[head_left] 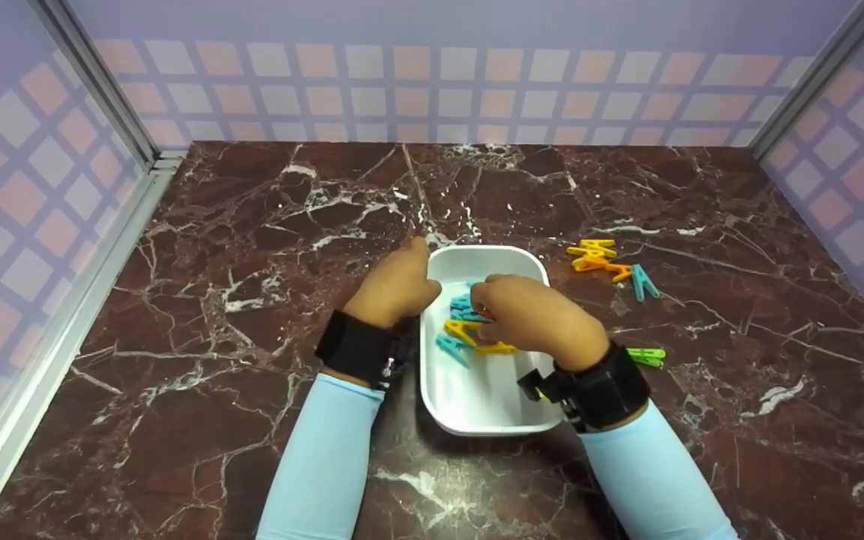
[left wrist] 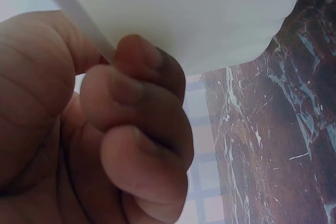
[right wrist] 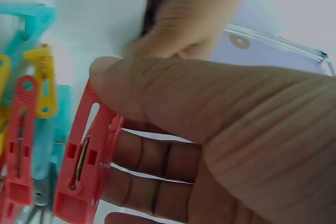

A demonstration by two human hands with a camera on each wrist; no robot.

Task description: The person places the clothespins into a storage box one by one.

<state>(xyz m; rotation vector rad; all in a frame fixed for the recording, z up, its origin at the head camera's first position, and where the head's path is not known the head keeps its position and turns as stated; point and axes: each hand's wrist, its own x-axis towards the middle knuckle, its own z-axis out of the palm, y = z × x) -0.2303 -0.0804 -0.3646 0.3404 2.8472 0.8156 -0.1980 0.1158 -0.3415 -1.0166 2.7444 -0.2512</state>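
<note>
Pinching red clothespin [right wrist: 79, 182]: right hand [head_left: 537, 315] | gripping white tub [head_left: 477, 394]: left hand [head_left: 393, 286] | other clothespins [head_left: 462, 307] inside tub

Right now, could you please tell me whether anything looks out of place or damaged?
Nothing looks spilled or plainly damaged. The one mild oddity is that yellow, orange, teal and green clothespins lie loose on the table, right of the white tray, while others sit inside it.

Dark reddish-brown marbled table [head_left: 184, 427] here, white veins all over, boxed in by lilac walls [head_left: 439, 22] with pink-and-white checks. Grey metal strips [head_left: 100, 82] run up the corners, pretty bright light too.
</note>
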